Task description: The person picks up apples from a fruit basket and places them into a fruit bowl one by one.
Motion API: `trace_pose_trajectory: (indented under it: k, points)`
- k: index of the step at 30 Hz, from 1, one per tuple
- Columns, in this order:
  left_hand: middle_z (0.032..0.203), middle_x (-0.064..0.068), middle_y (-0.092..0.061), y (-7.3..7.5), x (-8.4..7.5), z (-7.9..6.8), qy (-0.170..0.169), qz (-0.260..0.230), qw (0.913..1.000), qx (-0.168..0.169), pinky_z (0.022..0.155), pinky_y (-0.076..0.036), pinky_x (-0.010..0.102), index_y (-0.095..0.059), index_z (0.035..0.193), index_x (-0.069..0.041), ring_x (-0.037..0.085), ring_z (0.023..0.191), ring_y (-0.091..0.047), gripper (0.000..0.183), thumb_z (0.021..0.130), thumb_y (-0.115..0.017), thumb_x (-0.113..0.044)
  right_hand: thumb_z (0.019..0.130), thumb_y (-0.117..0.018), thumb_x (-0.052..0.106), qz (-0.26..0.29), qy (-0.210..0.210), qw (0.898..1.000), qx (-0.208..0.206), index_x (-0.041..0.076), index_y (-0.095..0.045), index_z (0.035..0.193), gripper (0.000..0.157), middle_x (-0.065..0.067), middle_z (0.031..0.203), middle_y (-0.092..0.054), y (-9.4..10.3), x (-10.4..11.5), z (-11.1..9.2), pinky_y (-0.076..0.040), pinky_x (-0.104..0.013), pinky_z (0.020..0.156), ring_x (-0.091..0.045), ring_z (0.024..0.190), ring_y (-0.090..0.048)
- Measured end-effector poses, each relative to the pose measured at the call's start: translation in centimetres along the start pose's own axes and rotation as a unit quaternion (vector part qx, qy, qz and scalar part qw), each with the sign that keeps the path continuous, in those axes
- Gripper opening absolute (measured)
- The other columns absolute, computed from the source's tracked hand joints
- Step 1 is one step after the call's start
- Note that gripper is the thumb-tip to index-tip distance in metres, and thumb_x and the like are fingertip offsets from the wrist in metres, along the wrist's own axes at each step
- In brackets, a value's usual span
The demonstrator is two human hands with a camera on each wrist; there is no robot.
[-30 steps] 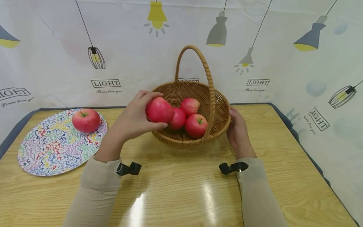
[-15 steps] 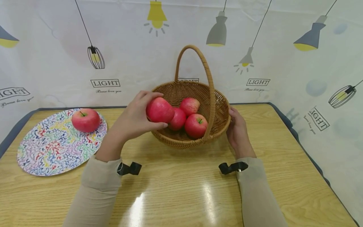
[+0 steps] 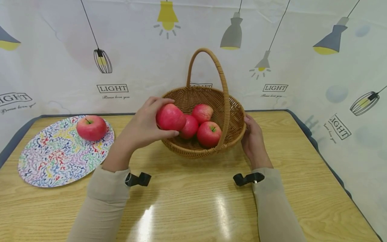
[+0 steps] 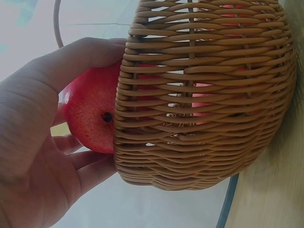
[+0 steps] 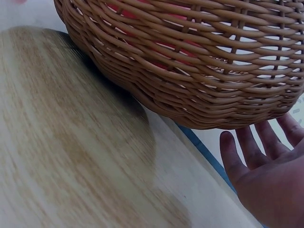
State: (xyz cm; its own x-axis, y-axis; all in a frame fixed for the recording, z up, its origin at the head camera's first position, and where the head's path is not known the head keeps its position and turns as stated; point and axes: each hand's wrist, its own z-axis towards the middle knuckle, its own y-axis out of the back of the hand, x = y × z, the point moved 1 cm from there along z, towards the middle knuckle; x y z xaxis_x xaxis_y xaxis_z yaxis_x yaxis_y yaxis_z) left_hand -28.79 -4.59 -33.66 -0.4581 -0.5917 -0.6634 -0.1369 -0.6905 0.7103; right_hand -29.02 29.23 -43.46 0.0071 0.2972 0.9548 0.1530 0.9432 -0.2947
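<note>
My left hand [image 3: 145,124] grips a red apple [image 3: 170,117] at the left rim of a brown wicker basket [image 3: 193,154]. The thumb lies on the apple's near side, the other fingers on its far side. In the left wrist view the held apple [image 4: 92,111] is partly hidden by the basket wall [image 4: 204,95]. Three more red apples lie inside: one at the back [image 3: 202,113], one in front [image 3: 209,134] and one partly covered [image 3: 189,127]. My right hand [image 3: 253,139] rests against the basket's right side, its fingers [image 5: 251,147] fairly straight and touching the wicker.
Another red apple [image 3: 91,128] sits on a colourful patterned oval mat [image 3: 57,161] at the table's left. The basket's tall arched handle [image 3: 222,77] stands above the apples. A printed cloth [image 3: 145,67] hangs behind the wooden table [image 3: 187,201].
</note>
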Motion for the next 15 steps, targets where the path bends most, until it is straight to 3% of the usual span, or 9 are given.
trace_pose_trajectory:
  k: [15]
  points:
    - [0.137, 0.007, -0.048, -0.08, 0.02, 0.08, 0.005, 0.001, 1.0, 0.003, 0.102, -0.053, 0.053, -0.049, 0.146, -0.02, 0.028, 0.124, -0.056, 0.083, 0.074, -0.09, -0.033, 0.103, -0.042, 0.026, 0.0, 0.007, 1.0, 0.003, 0.009, -0.05, 0.143, 0.044, -0.007, 0.152, -0.043, 0.03, -0.07, 0.02, -0.022, -0.042, 0.128, -0.025, 0.148, -0.036]
